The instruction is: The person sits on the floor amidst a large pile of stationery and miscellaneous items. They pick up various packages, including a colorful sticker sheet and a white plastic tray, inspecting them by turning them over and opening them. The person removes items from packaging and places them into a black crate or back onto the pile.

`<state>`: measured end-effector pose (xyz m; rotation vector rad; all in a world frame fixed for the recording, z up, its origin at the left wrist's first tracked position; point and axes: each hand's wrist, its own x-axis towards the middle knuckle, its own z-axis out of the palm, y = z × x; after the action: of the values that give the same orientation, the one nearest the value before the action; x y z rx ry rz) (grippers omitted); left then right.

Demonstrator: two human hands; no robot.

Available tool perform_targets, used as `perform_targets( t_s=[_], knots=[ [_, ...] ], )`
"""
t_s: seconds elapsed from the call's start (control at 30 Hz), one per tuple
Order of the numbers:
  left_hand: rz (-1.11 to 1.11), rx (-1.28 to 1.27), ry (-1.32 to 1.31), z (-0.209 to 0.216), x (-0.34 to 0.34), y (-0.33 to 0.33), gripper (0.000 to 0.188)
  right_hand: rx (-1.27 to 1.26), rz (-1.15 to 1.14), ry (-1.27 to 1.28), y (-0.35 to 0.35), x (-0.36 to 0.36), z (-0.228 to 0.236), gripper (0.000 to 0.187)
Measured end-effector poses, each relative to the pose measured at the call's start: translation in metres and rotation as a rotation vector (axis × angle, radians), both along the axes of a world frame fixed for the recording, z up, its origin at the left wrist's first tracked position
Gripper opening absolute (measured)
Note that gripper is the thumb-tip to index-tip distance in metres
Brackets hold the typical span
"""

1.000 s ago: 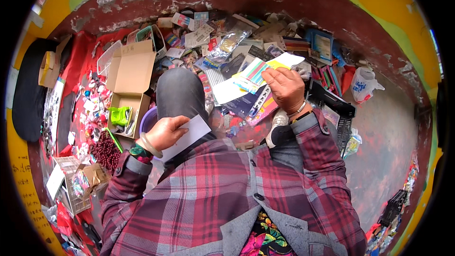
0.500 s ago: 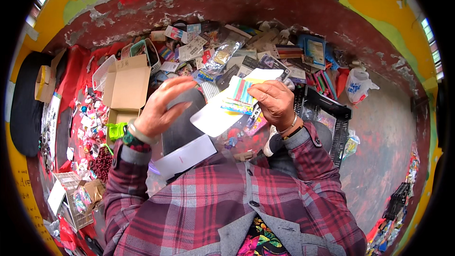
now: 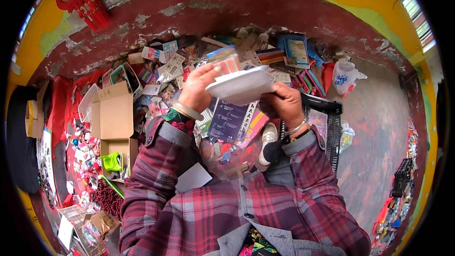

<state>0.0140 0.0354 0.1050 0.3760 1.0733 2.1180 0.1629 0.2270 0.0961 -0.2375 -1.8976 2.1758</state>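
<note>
My left hand [image 3: 198, 87] is closed, its thumb and fingers pinching a small packet with coloured stripes [image 3: 229, 63]. A white flat piece [image 3: 241, 85], like a folded sheet or thin bag, spans the gap between my hands. Its left end lies against my left fingers. At its right end, my right hand [image 3: 284, 105] is closed with the fingers gripping the edge. Whether the packet sits inside the white piece or behind it, I cannot tell. Below them on the floor are a dark blue printed card [image 3: 227, 121] and a pink packet [image 3: 253, 128].
An open cardboard box [image 3: 113, 118] with a bright green item [image 3: 113, 162] stands left, beside dark red beads [image 3: 106, 196]. A black plastic crate [image 3: 335, 132] is right of my shoe [image 3: 268, 142]. Stationery packets and books [image 3: 272, 56] pile along the wall. A white plastic bag [image 3: 346, 77] lies right.
My left hand has gone from open in the air to gripping the striped packet, which my right hand held before. The white piece has turned and now lies between both hands.
</note>
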Motion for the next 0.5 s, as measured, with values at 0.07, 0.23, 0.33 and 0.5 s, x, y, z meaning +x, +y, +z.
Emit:
perform_targets(
  t_s=[0.07,0.23,0.33,0.5],
  knots=[
    [0.066,0.027,-0.127,-0.011,-0.011,-0.002,0.022,-0.227,-0.044,-0.03,0.013,0.0,0.009,0.016],
    [0.035,0.09,-0.189,-0.046,-0.032,-0.011,0.021,-0.305,-0.3,-0.006,0.042,-0.011,-0.014,0.017],
    [0.021,0.114,-0.217,-0.046,-0.031,-0.008,0.019,-0.398,-0.279,-0.083,0.039,-0.015,-0.022,0.018],
    [0.031,0.097,-0.182,-0.047,-0.025,-0.002,0.02,-0.43,-0.28,-0.106,0.032,-0.021,-0.025,0.011]
  ],
)
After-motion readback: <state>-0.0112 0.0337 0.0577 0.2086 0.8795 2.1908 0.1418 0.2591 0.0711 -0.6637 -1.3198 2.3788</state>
